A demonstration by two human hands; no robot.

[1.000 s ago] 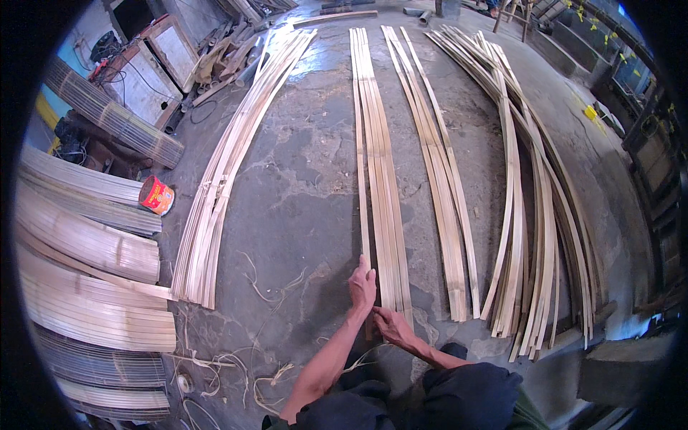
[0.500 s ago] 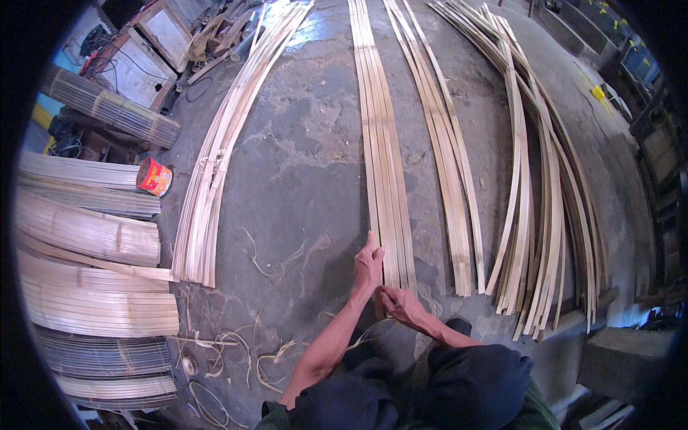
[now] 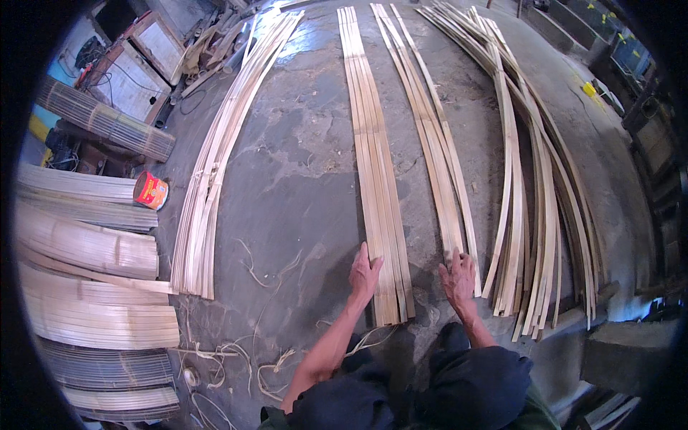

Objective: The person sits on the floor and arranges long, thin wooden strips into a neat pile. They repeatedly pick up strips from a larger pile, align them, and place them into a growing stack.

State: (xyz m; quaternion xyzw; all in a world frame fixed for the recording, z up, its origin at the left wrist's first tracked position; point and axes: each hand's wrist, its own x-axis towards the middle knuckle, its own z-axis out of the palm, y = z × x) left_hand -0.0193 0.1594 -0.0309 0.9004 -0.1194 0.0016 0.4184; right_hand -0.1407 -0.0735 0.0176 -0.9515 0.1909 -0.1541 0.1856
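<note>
Flat bamboo strips lie side by side in a long straight row on the floor in front of me. My left hand rests along the row's left edge close to its near end, fingers stretched out and the thumb apart. To the right lies a narrower group of similar strips. Over the near end of that group is my right hand, its fingers apart and touching or just above the strips. Whether its fingertips press on a strip is hard to make out.
A loose pile of crossed strips lies at right. On the left are a tied bundle, stacked slatted mats, a red and orange tub and a rolled mat. Thin fibre ties litter the near floor.
My right hand has left the near end of the middle row and moved right to the narrower group. My left hand stays at the row's left edge, slightly lower in view.
</note>
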